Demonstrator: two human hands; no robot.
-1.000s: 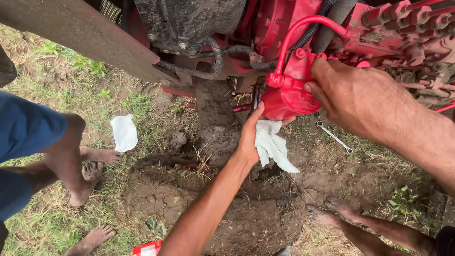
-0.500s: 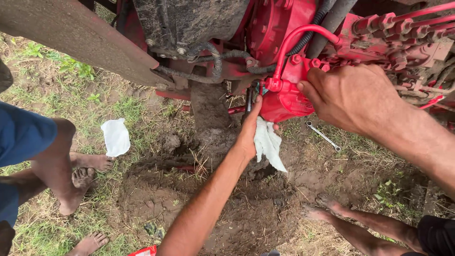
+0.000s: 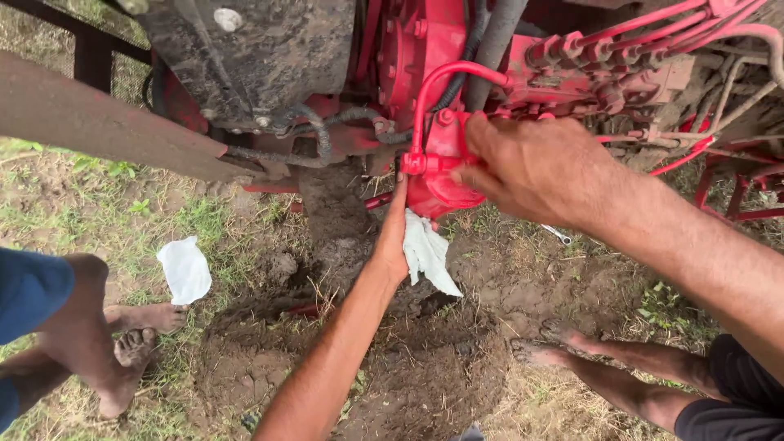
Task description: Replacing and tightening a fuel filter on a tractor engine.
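soft even daylight, mostly sharp

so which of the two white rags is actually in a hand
The white rag under the red housing, held by the left hand. The other white rag lies loose on the grass.

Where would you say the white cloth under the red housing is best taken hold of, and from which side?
Grip the white cloth by its loose lower corner, coming from below right. Its upper end is pinched in the left hand against the red housing, which the right hand covers; the tail hangs free.
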